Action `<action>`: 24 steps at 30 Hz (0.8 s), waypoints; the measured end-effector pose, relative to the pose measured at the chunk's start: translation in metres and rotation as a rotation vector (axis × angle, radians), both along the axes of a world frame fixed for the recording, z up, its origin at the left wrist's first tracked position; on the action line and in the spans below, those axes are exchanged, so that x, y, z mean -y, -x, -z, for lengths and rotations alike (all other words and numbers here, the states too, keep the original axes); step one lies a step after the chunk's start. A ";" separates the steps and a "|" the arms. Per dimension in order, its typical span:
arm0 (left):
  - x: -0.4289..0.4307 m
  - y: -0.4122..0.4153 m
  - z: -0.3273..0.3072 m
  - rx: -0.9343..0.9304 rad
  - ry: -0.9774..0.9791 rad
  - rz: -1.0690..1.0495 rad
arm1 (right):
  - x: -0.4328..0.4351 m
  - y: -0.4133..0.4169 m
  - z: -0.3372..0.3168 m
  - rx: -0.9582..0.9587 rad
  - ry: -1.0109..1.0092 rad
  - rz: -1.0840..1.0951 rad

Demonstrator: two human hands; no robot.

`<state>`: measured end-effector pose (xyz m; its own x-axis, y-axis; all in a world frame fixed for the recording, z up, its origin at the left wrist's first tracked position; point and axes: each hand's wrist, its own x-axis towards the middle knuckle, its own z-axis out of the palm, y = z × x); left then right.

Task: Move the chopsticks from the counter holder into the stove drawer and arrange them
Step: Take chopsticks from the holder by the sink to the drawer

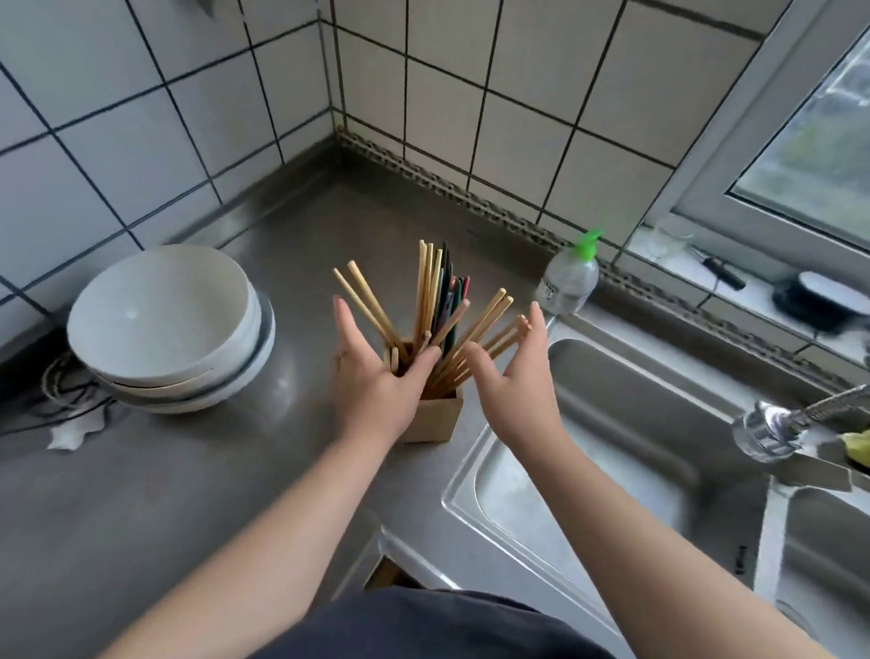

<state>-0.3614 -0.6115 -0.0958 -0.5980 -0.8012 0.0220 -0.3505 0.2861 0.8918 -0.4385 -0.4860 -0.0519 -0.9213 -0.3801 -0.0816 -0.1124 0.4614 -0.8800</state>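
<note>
Your left hand [375,376] and right hand [519,381] flank the chopsticks [427,287], fingers straight and spread, gripping nothing, likely to gather the fanned bundle. The sticks stand in the wooden holder [434,422] at centre frame, on the steel counter [179,491] beside the sink [457,490].

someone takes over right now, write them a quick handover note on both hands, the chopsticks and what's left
Left hand: open, fingers straight, left of the chopsticks, thumb at the mouth of the wooden holder.
Right hand: open, on their right side, holding nothing.
Chopsticks stand fanned in the holder on the counter.
Done: none moved.
Left: gather them, lift out, carry to the stove drawer (not in view), arrange.
</note>
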 end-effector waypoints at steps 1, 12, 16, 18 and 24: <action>0.007 0.003 0.001 -0.001 -0.035 0.017 | 0.005 0.002 0.000 0.027 0.014 0.010; 0.049 0.045 0.001 -0.221 -0.285 0.273 | 0.047 0.018 -0.004 0.107 0.130 0.131; 0.053 0.050 0.003 -0.178 -0.288 0.367 | 0.051 0.019 -0.004 0.099 0.123 0.136; 0.053 0.049 0.005 -0.151 -0.325 0.378 | 0.052 0.019 -0.003 0.118 0.122 0.140; 0.049 0.043 0.005 -0.131 -0.305 0.330 | 0.053 0.015 0.002 0.118 0.116 0.159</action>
